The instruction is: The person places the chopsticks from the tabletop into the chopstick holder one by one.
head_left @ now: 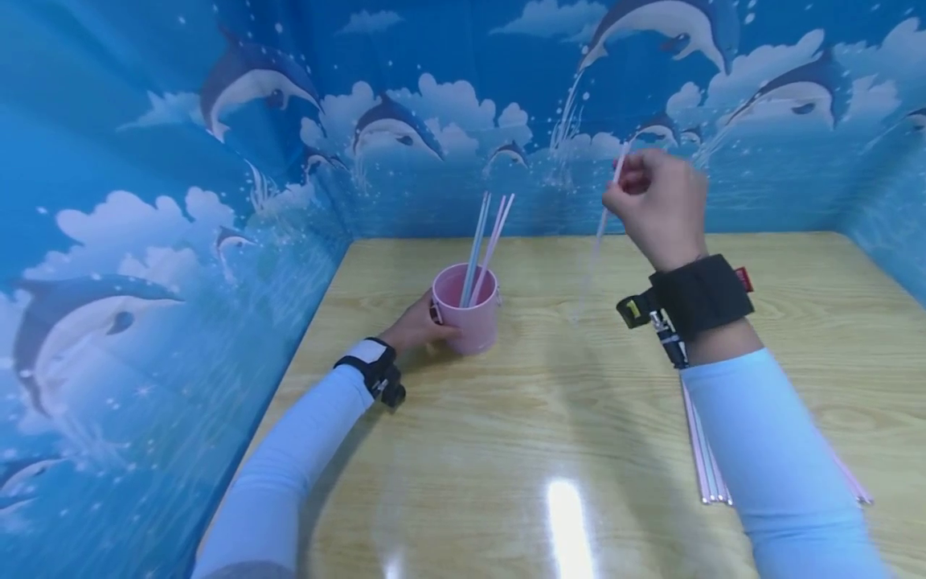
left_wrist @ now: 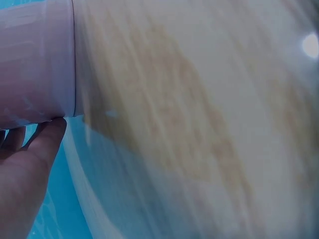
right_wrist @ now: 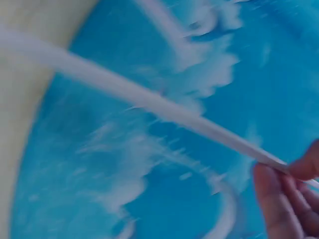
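A small pink bucket (head_left: 477, 328) stands on the table with several long pale pink and bluish straws (head_left: 477, 253) leaning in it. My left hand (head_left: 422, 324) grips its left side, thumb across the front. In the left wrist view, the fingers of the left hand (left_wrist: 32, 164) touch the wall of the bucket (left_wrist: 37, 64). Raised to the right of the bucket, my right hand (head_left: 661, 201) pinches a pale straw (head_left: 604, 215) near its upper end. The right wrist view shows that straw (right_wrist: 149, 101) slanting away from thumb and fingertips of the right hand (right_wrist: 289, 199).
More straws (head_left: 707, 450) lie on the wood-patterned table (head_left: 463, 450) at the right, partly hidden under my right forearm. Another pink straw (head_left: 854, 478) shows beyond the sleeve. Blue dolphin-print sheets (head_left: 448, 121) enclose the table at the back and sides.
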Demonstrator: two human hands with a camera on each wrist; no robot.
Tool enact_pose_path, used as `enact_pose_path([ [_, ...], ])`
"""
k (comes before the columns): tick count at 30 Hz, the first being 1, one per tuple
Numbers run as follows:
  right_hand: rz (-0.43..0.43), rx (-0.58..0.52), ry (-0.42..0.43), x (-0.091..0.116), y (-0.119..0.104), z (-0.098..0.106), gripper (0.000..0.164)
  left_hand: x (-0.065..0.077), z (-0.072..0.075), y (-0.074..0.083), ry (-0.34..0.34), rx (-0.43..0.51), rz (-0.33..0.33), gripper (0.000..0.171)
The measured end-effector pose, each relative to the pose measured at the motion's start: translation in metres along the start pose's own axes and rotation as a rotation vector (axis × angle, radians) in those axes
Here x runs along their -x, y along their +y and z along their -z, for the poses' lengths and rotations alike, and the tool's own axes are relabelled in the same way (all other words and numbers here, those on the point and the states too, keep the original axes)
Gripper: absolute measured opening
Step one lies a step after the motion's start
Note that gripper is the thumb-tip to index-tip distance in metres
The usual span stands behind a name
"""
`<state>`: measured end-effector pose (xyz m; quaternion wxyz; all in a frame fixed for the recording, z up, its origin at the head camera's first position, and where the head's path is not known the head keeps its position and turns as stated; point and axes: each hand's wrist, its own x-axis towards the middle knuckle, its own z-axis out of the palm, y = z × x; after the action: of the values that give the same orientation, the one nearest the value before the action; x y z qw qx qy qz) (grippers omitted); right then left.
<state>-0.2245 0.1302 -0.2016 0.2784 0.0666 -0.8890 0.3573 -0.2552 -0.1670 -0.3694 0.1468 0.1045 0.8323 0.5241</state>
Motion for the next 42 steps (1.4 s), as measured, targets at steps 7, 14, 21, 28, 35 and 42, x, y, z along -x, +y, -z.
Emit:
enact_pose_path([
  [7,0.207,-0.199,0.24,-0.012,-0.057,0.006,0.023,-0.004,0.0,0.0,-0.017,-0.014,-0.037,0.084],
  [14,0.254,-0.386,0.17,-0.005,-0.077,-0.029,0.019,-0.002,-0.001,0.0,-0.025,0.009,-0.034,0.085],
  [21,0.197,-0.323,0.027,0.009,-0.053,-0.081,0.018,0.0,-0.003,0.001,-0.012,-0.007,-0.022,0.088],
  [28,0.072,-0.335,-0.061,0.018,-0.03,-0.105,0.018,-0.004,-0.001,-0.006,-0.014,-0.019,-0.061,0.086],
  [35,-0.049,-0.355,-0.165,0.022,-0.013,-0.117,0.017,-0.008,-0.001,-0.015,-0.002,0.006,-0.037,0.088],
  [42,-0.113,-0.335,-0.314,0.018,-0.002,-0.111,0.025,-0.002,0.002,-0.002,-0.007,0.002,-0.027,0.086],
])
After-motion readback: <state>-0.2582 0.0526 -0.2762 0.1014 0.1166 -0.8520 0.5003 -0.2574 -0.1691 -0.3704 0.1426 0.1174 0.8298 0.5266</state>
